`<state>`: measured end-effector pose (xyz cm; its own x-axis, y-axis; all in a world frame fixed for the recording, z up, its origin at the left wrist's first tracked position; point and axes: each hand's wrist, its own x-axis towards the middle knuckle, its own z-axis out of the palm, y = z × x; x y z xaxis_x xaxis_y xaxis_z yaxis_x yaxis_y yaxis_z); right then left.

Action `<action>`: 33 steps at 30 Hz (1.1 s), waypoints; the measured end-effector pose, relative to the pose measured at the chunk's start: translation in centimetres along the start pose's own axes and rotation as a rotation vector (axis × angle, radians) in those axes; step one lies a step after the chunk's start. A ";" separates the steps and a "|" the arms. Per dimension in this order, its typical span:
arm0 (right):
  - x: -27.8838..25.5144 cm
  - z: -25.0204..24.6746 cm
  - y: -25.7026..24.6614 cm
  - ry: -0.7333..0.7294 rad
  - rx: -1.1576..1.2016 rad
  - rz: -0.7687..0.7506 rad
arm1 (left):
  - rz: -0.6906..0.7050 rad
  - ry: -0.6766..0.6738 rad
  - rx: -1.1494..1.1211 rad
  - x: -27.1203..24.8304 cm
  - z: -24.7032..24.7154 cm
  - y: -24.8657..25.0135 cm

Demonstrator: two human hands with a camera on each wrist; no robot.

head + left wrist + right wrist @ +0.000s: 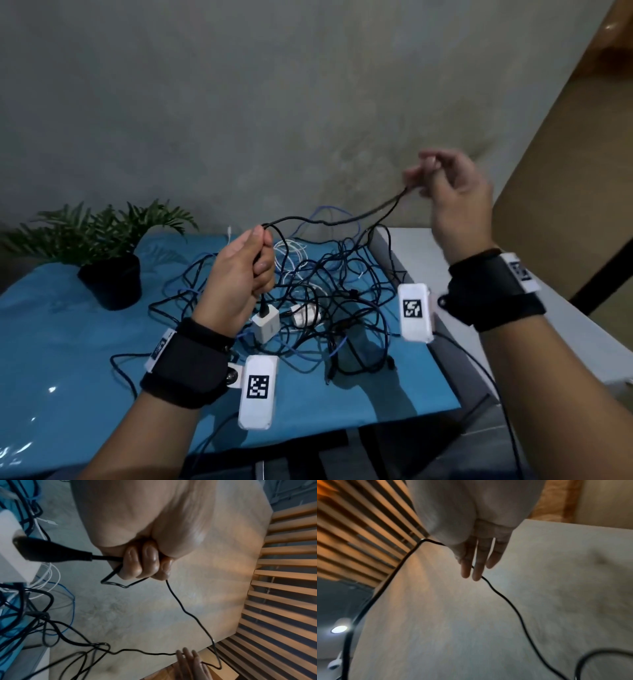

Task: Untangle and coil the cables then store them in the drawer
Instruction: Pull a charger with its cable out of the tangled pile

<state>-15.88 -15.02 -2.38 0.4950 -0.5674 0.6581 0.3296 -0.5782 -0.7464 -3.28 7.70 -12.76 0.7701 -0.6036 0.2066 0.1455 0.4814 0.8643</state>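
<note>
Pulling one black cable (329, 221) from the tangle (318, 301) on the tabletop (68, 342) — left hand (239, 274) fisted round it at 9 o'clock, right hand (448, 192) pinching it at 2. Left wrist: fingers (147, 562) curled round the cable, charger (10, 545) attached. Right wrist: fingers (477, 561) straight, cable beside them. Nothing coiled, drawer unseen — early.
</note>
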 end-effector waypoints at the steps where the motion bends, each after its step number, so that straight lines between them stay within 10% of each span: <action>1: 0.9 -0.4 -0.9 0.029 0.008 -0.073 | 0.005 0.003 0.006 0.1 0.2 0.3; 5: 2.6 -1.4 -3.5 0.021 0.051 -0.259 | 0.050 -0.003 0.036 1.1 1.1 2.1; 9: 3.3 -1.0 -2.6 -0.244 -0.130 -0.088 | 0.078 0.007 0.060 2.3 2.2 3.5; 18: 6.3 -2.5 -5.9 0.049 0.001 -0.299 | 0.051 -0.028 0.148 2.8 3.7 3.7; 23: 3.9 -0.2 -5.1 -0.443 -0.120 -0.007 | 0.017 -0.056 0.173 3.0 5.5 3.2; 33: 0.8 1.2 -6.5 -0.501 0.074 -0.005 | 0.086 -0.323 0.673 4.3 11.7 3.0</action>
<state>-16.66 -11.04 2.91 0.8125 -0.2032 0.5464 0.3798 -0.5266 -0.7606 -6.77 -0.90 -3.88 0.5260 -0.7878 0.3203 -0.3975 0.1053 0.9116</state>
